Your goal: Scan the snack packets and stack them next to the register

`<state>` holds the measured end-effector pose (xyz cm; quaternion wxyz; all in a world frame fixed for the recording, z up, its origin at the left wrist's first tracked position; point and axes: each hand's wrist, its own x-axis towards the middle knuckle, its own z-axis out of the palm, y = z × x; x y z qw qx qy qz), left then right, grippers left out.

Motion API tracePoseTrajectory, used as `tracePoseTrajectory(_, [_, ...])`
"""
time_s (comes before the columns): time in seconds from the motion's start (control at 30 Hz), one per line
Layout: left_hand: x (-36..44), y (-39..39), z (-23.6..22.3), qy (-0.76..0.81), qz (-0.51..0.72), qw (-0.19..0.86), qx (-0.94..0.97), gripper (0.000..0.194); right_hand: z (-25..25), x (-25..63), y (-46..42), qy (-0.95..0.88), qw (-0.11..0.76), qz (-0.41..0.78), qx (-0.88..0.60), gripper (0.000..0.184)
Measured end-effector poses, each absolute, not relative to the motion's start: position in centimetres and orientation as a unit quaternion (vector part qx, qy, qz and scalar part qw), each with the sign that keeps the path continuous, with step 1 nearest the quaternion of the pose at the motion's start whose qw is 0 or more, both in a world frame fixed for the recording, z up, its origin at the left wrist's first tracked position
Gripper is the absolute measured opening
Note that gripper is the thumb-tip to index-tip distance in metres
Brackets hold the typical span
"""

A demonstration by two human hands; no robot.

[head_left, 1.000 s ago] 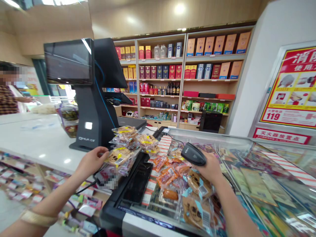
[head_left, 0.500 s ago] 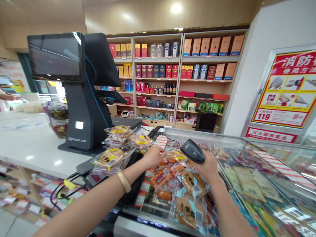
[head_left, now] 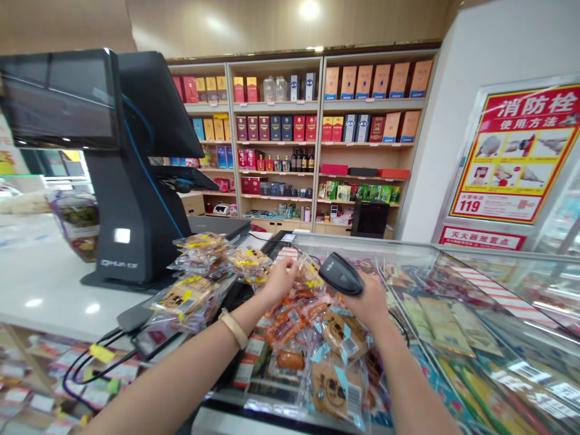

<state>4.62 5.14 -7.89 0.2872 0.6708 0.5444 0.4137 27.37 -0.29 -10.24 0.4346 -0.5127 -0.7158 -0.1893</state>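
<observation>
My left hand (head_left: 283, 279), with a pale bracelet on the wrist, is closed at the edge of a clear packet of flat biscuits (head_left: 309, 273) with yellow print. That packet tilts up between my hands. A black barcode scanner (head_left: 339, 273) is gripped in my right hand (head_left: 368, 302), its head pointing left over the packet. Below them, on the glass counter, lie orange-wrapped sausage packets (head_left: 284, 326) and round biscuit packets (head_left: 341, 389) with blue print and barcodes. To the left, yellow-marked biscuit packets (head_left: 188, 297) lie in a pile.
A black checkout terminal (head_left: 136, 211) stands on the white counter (head_left: 49, 281) at left, with cables hanging below. The glass display case (head_left: 453, 284) extends right. Shelves of boxed bottles (head_left: 278, 128) line the back, beside a red fire-hydrant sign (head_left: 516, 154).
The view has turned slightly right, so everything sits further left. The yellow-printed packet by my left hand has tilted up. The scanner stays in my right hand.
</observation>
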Motion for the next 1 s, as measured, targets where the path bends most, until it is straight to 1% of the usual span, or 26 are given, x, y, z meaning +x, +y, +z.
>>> tracePoseTrajectory(0.23, [3.0,2.4,-6.7,0.448,0.540,0.314,0.640,0.022,-9.8,26.5,-1.0,-0.719,0.439,-0.149,-0.517,0.017])
tracePoseTrajectory(0.43, [2.6,1.2,-6.7,0.427,0.552,0.298,0.652,0.021,-9.9,26.4,-0.9,-0.727,0.448,-0.116,-0.507,0.019])
tracePoseTrajectory(0.53, [2.5,0.8,-6.9,0.427,0.547,0.317,0.647,0.023,-10.0,26.4,-0.8,-0.728,0.456,-0.098,-0.503,0.020])
tracePoseTrajectory(0.63, [1.6,-0.1,-6.7,0.434,0.564,0.339,0.616,0.030,-10.0,26.6,-0.8,-0.713,0.476,-0.108,-0.504,0.024])
tracePoseTrajectory(0.73, [-1.0,-1.7,-5.7,0.441,0.606,0.348,0.563,0.037,-9.9,26.6,-0.9,-0.707,0.485,-0.122,-0.499,0.022])
tracePoseTrajectory(0.83, [-5.5,-3.7,-4.1,0.458,0.637,0.354,0.510,0.041,-9.9,26.5,-1.0,-0.713,0.476,-0.144,-0.495,0.019])
tracePoseTrajectory(0.93, [-10.8,-5.5,-2.3,0.496,0.660,0.362,0.433,0.033,-10.0,26.4,-1.0,-0.715,0.467,-0.164,-0.493,0.016])
tracePoseTrajectory(1.0, [-13.8,-6.3,-1.5,0.526,0.664,0.365,0.387,0.022,-10.1,26.5,-1.0,-0.713,0.464,-0.172,-0.497,0.016])
